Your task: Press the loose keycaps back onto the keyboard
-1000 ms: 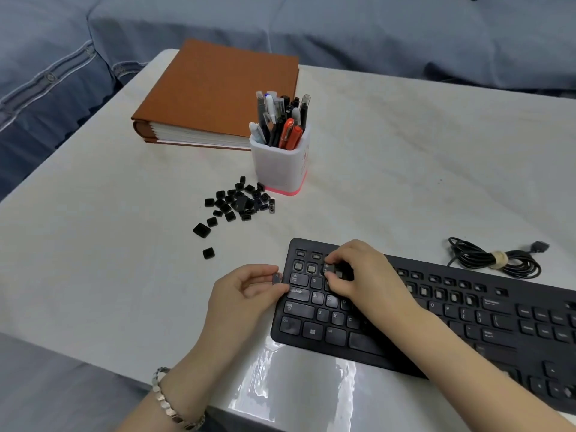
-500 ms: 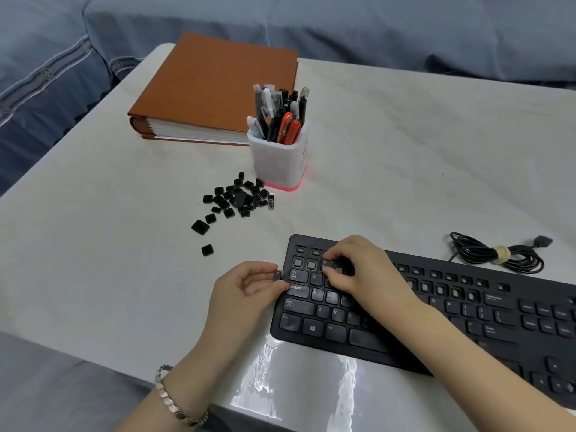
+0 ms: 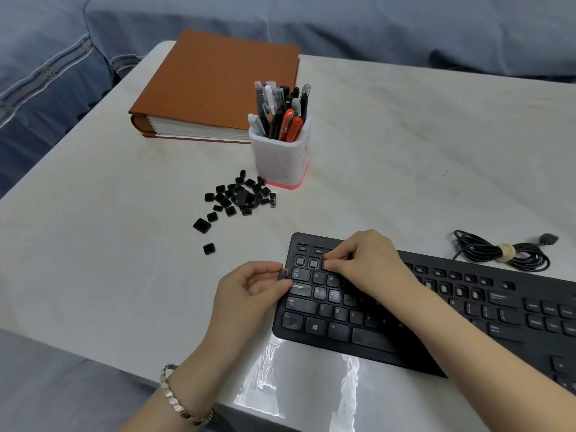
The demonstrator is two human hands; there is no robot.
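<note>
My left hand [image 3: 249,291] pinches a keycap [image 3: 282,273] at the left edge of the keyboard [image 3: 498,325]. My right hand [image 3: 371,263] bends its fingertips onto the number row; I cannot tell its grip. The spare keycaps [image 3: 240,196] lie by the pen cup [image 3: 280,160].

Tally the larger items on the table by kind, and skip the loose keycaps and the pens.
keyboard: 1
pen holder: 1
brown album: 1
bundled cable: 1
Total: 4
</note>
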